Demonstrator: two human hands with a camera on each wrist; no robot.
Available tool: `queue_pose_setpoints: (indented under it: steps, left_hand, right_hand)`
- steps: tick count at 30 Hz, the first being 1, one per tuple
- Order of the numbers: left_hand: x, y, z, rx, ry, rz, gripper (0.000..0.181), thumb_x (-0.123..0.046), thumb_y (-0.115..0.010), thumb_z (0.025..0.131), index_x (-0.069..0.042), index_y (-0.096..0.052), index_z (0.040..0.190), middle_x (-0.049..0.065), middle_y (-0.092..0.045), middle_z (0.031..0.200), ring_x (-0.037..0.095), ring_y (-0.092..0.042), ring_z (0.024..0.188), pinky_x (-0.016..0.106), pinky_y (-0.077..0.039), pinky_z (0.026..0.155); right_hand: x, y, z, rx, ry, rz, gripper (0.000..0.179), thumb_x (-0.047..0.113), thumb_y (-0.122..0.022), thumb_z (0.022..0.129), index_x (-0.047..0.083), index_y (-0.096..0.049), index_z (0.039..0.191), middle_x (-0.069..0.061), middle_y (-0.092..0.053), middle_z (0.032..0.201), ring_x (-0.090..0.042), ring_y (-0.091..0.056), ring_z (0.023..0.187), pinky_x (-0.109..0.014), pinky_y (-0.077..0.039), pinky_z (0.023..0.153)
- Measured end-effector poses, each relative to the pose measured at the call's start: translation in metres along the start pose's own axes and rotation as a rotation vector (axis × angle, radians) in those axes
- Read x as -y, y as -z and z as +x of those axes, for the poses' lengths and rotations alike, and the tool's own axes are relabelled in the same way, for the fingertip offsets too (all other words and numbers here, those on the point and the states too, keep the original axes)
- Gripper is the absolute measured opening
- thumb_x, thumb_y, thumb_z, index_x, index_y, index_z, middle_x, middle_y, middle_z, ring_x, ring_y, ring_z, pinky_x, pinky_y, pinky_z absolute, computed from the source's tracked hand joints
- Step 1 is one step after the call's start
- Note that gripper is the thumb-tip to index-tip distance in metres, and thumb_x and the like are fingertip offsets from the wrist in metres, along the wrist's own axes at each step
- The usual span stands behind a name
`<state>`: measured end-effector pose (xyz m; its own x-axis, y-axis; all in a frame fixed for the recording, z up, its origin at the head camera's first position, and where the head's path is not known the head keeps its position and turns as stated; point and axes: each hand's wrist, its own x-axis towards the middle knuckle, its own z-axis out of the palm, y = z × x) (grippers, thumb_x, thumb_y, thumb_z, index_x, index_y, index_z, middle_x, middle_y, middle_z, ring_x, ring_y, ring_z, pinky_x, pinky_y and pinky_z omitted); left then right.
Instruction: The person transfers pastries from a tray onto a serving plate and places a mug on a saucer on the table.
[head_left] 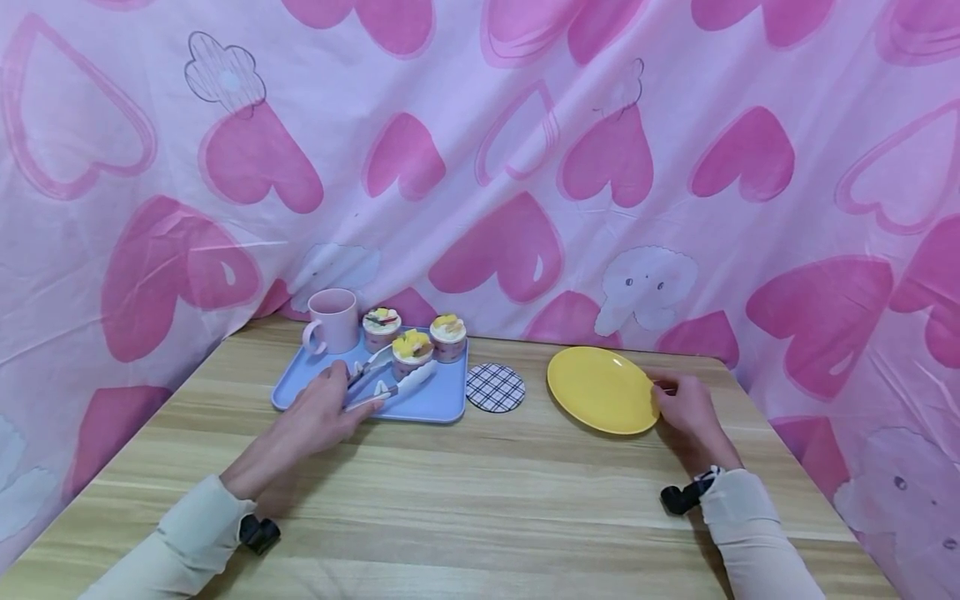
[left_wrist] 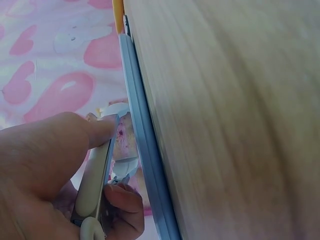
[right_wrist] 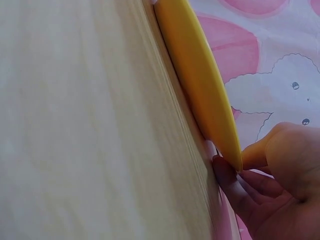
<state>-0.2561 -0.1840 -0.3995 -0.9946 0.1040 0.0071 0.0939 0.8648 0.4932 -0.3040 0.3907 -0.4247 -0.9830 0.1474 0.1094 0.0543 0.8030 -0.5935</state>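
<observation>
My left hand grips a pair of tongs with pale tips, thumb on one arm and fingers on the other. Their spread tips reach to either side of the front dessert cup, which is topped with yellow fruit pieces. Two more dessert cups stand behind it, one at the back left and one at the right, all on a blue tray. At the right, my right hand pinches the rim of a yellow plate between thumb and fingers; the right wrist view shows fingertips under that edge.
A pink mug stands at the tray's back left corner, its handle towards the front left. Between tray and plate lies a round checked coaster. A pink heart-patterned curtain hangs right behind the wooden table.
</observation>
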Motion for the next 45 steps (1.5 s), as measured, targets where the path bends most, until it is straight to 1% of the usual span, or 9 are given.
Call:
queue_pose_setpoints:
  steps: [8, 14, 19, 22, 29, 31, 36, 42, 45]
  left_hand:
    - [-0.002, 0.000, -0.001, -0.016, -0.030, -0.004, 0.080, -0.057, -0.068, 0.090, 0.002, -0.036, 0.133, 0.012, -0.048, 0.095, 0.023, -0.054, 0.084, 0.028, -0.044, 0.060]
    - [-0.007, -0.001, -0.003, -0.005, -0.022, -0.017, 0.078, -0.057, -0.068, 0.089, 0.000, -0.036, 0.133, 0.012, -0.047, 0.095, 0.023, -0.054, 0.083, 0.027, -0.045, 0.058]
    - [-0.012, -0.002, -0.003, -0.016, -0.054, -0.020, 0.073, -0.056, -0.069, 0.089, -0.001, -0.040, 0.128, 0.011, -0.047, 0.093, 0.022, -0.052, 0.081, 0.028, -0.043, 0.059]
    - [-0.015, -0.003, -0.003, -0.017, -0.070, -0.026, 0.072, -0.056, -0.069, 0.089, -0.002, -0.040, 0.127, 0.010, -0.047, 0.092, 0.021, -0.052, 0.080, 0.028, -0.043, 0.058]
    - [-0.019, -0.008, -0.002, -0.063, -0.165, -0.035, 0.063, -0.051, -0.071, 0.090, -0.004, -0.042, 0.121, 0.008, -0.047, 0.087, 0.020, -0.052, 0.076, 0.029, -0.044, 0.060]
    - [-0.021, -0.009, -0.002, -0.075, -0.187, -0.034, 0.063, -0.051, -0.071, 0.090, -0.004, -0.042, 0.121, 0.008, -0.047, 0.087, 0.019, -0.052, 0.076, 0.029, -0.044, 0.060]
    - [-0.025, -0.010, 0.000, -0.087, -0.195, -0.032, 0.066, -0.053, -0.070, 0.090, -0.003, -0.042, 0.123, 0.008, -0.048, 0.088, 0.019, -0.053, 0.076, 0.029, -0.044, 0.061]
    - [-0.033, -0.010, 0.002, -0.102, -0.208, -0.018, 0.069, -0.057, -0.069, 0.089, -0.004, -0.043, 0.126, 0.008, -0.050, 0.092, 0.020, -0.053, 0.082, 0.031, -0.044, 0.064]
    - [-0.039, -0.011, 0.003, -0.100, -0.216, -0.015, 0.067, -0.057, -0.068, 0.089, -0.006, -0.044, 0.125, 0.007, -0.049, 0.092, 0.020, -0.052, 0.082, 0.031, -0.043, 0.065]
  right_hand:
    - [-0.003, 0.000, 0.000, -0.002, -0.001, 0.018, 0.040, 0.019, -0.052, 0.102, 0.011, -0.057, 0.142, -0.020, -0.065, 0.118, -0.029, -0.061, 0.098, -0.026, -0.052, 0.070]
    - [-0.005, 0.001, -0.001, -0.008, 0.019, 0.017, 0.039, 0.020, -0.052, 0.103, 0.012, -0.058, 0.141, -0.021, -0.066, 0.116, -0.029, -0.061, 0.097, -0.026, -0.052, 0.069]
    - [-0.006, 0.002, 0.000, -0.012, 0.024, 0.001, 0.039, 0.021, -0.053, 0.103, 0.011, -0.059, 0.140, -0.021, -0.067, 0.116, -0.028, -0.061, 0.098, -0.027, -0.051, 0.070]
    - [-0.006, 0.002, 0.000, -0.009, 0.010, -0.002, 0.039, 0.022, -0.053, 0.102, 0.011, -0.059, 0.140, -0.021, -0.067, 0.117, -0.029, -0.061, 0.098, -0.027, -0.051, 0.071]
    - [-0.010, 0.001, 0.003, -0.020, -0.008, -0.011, 0.039, 0.023, -0.055, 0.102, 0.007, -0.061, 0.137, -0.020, -0.067, 0.118, -0.030, -0.060, 0.101, -0.031, -0.051, 0.079]
    - [-0.011, 0.001, 0.003, -0.022, -0.009, -0.005, 0.039, 0.023, -0.055, 0.102, 0.006, -0.061, 0.136, -0.020, -0.066, 0.117, -0.030, -0.059, 0.100, -0.031, -0.051, 0.078]
    - [-0.011, 0.001, 0.003, -0.021, -0.012, -0.004, 0.038, 0.022, -0.056, 0.102, 0.007, -0.061, 0.137, -0.020, -0.066, 0.116, -0.030, -0.058, 0.098, -0.028, -0.050, 0.074]
    - [-0.011, 0.000, 0.003, -0.013, -0.035, 0.004, 0.038, 0.022, -0.056, 0.102, 0.010, -0.061, 0.137, -0.019, -0.065, 0.118, -0.030, -0.057, 0.101, -0.030, -0.050, 0.077]
    - [-0.010, 0.001, 0.003, -0.007, -0.050, 0.017, 0.039, 0.023, -0.055, 0.102, 0.010, -0.060, 0.138, -0.019, -0.064, 0.121, -0.030, -0.056, 0.102, -0.031, -0.050, 0.079]
